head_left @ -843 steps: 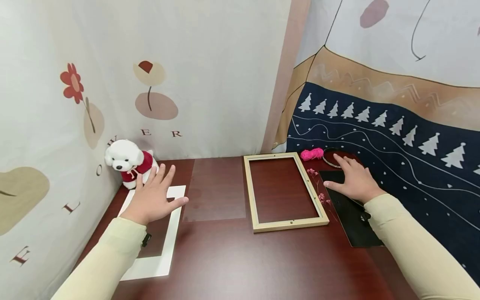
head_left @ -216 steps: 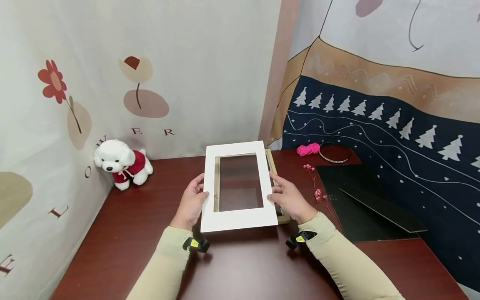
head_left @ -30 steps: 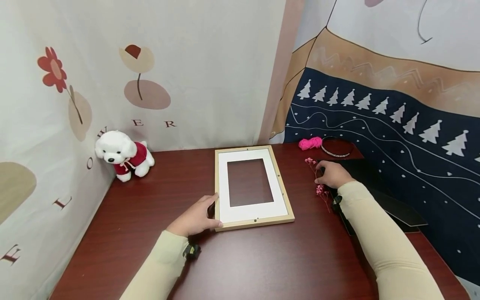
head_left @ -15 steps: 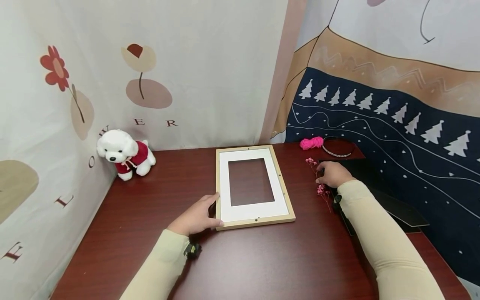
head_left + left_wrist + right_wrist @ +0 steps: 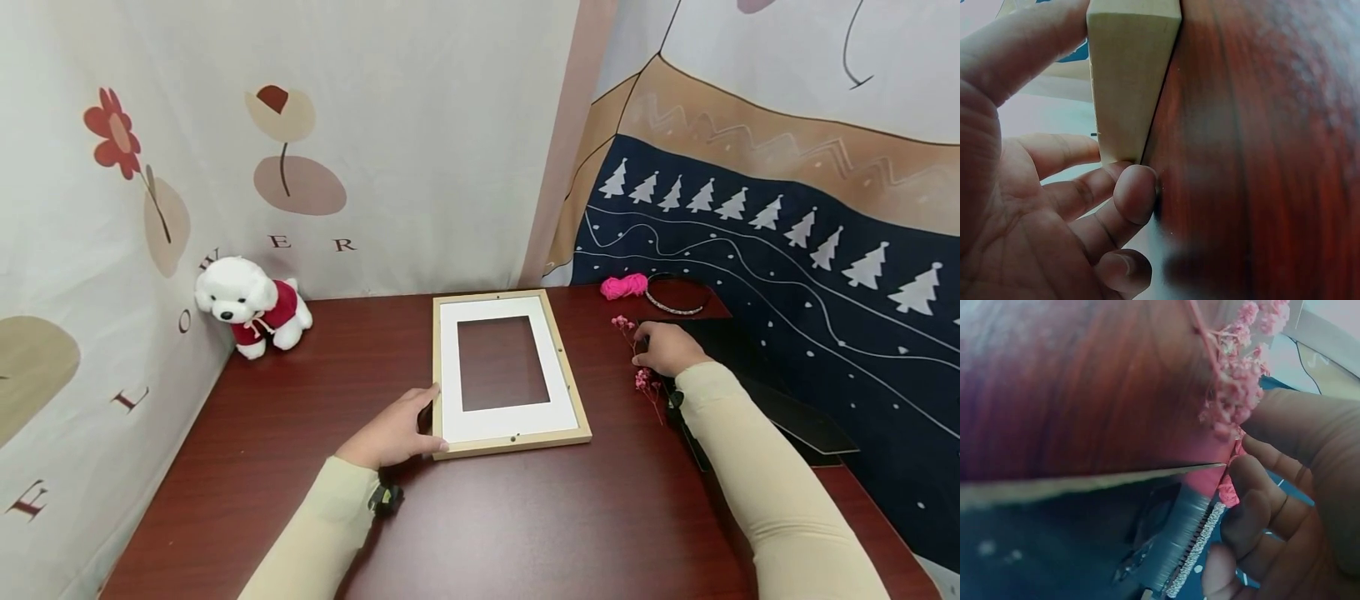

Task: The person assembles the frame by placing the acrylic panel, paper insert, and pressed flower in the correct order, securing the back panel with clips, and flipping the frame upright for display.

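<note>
A light wooden picture frame (image 5: 437, 367) lies flat on the table, with a white picture mat (image 5: 517, 422) inside its rim. My left hand (image 5: 390, 432) grips its near left corner, thumb (image 5: 1035, 44) on the near side and fingers (image 5: 1060, 153) along the left side. On the right, my right hand (image 5: 670, 348) pinches the left edge of the black backing board (image 5: 720, 342) near its far corner. A black stand flap (image 5: 802, 421) sticks up from the board. Right beside those fingers lies a sprig of pink dried flowers (image 5: 643, 382), overlapped by the hand in the right wrist view.
A white plush dog (image 5: 251, 304) in a red top sits at the back left. Pink yarn (image 5: 623, 287) and a glittery headband (image 5: 678, 310) lie at the back right. Printed cloths close off the dark red table (image 5: 517, 525) at the back and sides.
The mat, at the left and then held in both hands over the frame, now sits inside it. My hands have parted to the frame and the board. Over the last second they stay still.
</note>
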`<control>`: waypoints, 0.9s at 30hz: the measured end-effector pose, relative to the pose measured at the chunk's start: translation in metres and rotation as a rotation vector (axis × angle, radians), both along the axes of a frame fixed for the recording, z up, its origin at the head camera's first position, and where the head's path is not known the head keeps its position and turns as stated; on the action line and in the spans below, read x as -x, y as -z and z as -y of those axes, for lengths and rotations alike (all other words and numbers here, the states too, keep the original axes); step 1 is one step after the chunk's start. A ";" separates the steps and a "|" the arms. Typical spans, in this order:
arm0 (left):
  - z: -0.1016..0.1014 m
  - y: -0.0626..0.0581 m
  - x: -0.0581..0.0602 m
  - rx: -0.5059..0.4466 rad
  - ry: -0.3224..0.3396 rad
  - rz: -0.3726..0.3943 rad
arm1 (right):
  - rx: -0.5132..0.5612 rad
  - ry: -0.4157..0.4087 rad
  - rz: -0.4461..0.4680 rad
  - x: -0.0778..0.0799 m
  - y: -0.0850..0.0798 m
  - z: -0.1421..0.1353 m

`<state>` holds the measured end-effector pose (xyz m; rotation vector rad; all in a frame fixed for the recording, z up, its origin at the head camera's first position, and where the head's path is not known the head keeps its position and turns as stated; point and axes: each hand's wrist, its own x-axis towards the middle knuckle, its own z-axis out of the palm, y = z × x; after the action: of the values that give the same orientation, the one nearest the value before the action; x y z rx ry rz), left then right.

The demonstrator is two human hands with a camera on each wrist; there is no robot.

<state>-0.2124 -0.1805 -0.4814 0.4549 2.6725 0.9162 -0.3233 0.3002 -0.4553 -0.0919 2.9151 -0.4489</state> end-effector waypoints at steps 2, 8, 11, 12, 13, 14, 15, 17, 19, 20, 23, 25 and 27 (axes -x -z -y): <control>0.000 0.000 0.000 -0.002 0.001 -0.001 | 0.019 0.005 0.003 0.001 0.001 -0.001; 0.001 -0.001 0.000 -0.003 0.006 -0.010 | 0.099 0.015 0.002 0.004 0.002 -0.001; 0.001 0.000 0.000 -0.001 0.004 -0.009 | 0.126 0.013 -0.007 0.005 0.003 0.000; 0.001 0.000 0.000 -0.001 0.003 -0.009 | 0.127 0.012 -0.014 0.006 0.003 0.001; 0.000 0.000 0.000 -0.001 0.002 -0.008 | 0.128 0.011 -0.020 0.006 0.003 0.001; 0.000 0.000 0.000 -0.004 -0.001 -0.005 | 0.130 0.012 -0.023 0.006 0.004 0.002; 0.000 0.000 0.000 -0.005 -0.004 -0.004 | 0.127 0.010 -0.028 0.007 0.004 0.002; 0.000 0.000 0.000 -0.007 -0.007 -0.002 | 0.123 0.010 -0.033 0.007 0.004 0.004; 0.000 0.000 0.000 -0.007 -0.006 -0.003 | 0.129 0.011 -0.031 0.006 0.003 0.006; 0.000 -0.001 -0.001 -0.007 -0.005 -0.002 | 0.135 0.013 -0.034 0.007 0.003 0.006; 0.000 -0.001 -0.001 -0.005 -0.002 -0.004 | 0.186 0.027 -0.057 0.006 0.003 0.010; 0.000 0.000 -0.001 -0.006 -0.001 -0.005 | 0.252 0.038 -0.069 0.006 0.002 0.013; 0.000 0.000 0.000 -0.007 -0.001 -0.006 | 0.344 0.045 -0.063 0.006 0.001 0.018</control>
<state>-0.2120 -0.1806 -0.4816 0.4587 2.6754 0.9267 -0.3290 0.2822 -0.4559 -0.0902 2.8733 -0.9679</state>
